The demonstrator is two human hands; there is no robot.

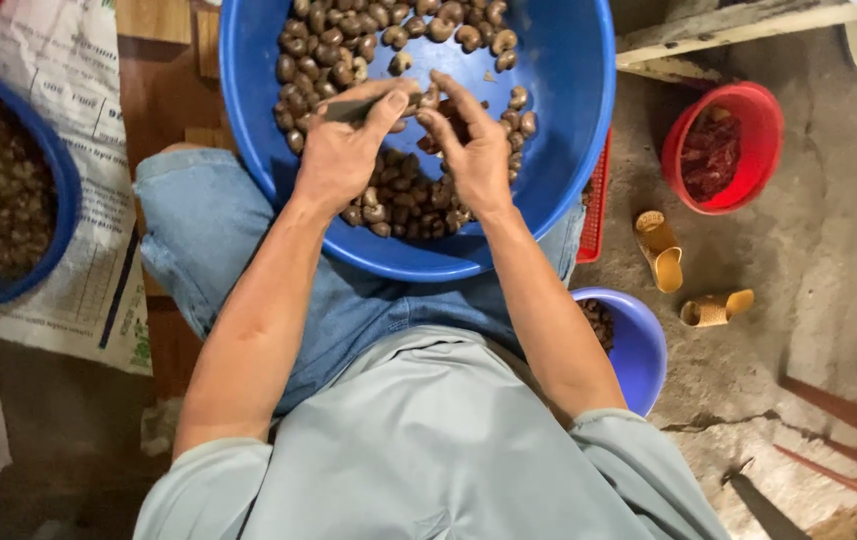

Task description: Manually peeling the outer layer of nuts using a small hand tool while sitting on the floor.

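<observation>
Blue plastic, a wide round basin, rests on the seated person's lap, and brown, kidney-shaped nuts in their shells lie heaped along its wall from nine o'clock round to twelve, with another drift under the wrists at six. The left hand is clenched round a slim dark tool, thumb pressed along it. The right hand pinches a single dark nut between thumb and forefinger, right at the centre of the basin, touching the tool's tip.

Judging by the heaps, most of the work is left: the basin holds plenty of unopened nuts, mottled brown and dull. Some seems done, though. A small blue bowl at the person's five o'clock shows brown pieces inside, and a red plastic bucket at two o'clock holds dark reddish scraps, possibly shells; I cannot tell for sure. Another large blue tub at nine o'clock, standing on newspaper, is full of brownish material. Two yellow woven tubes lie on the concrete floor at three o'clock.
</observation>
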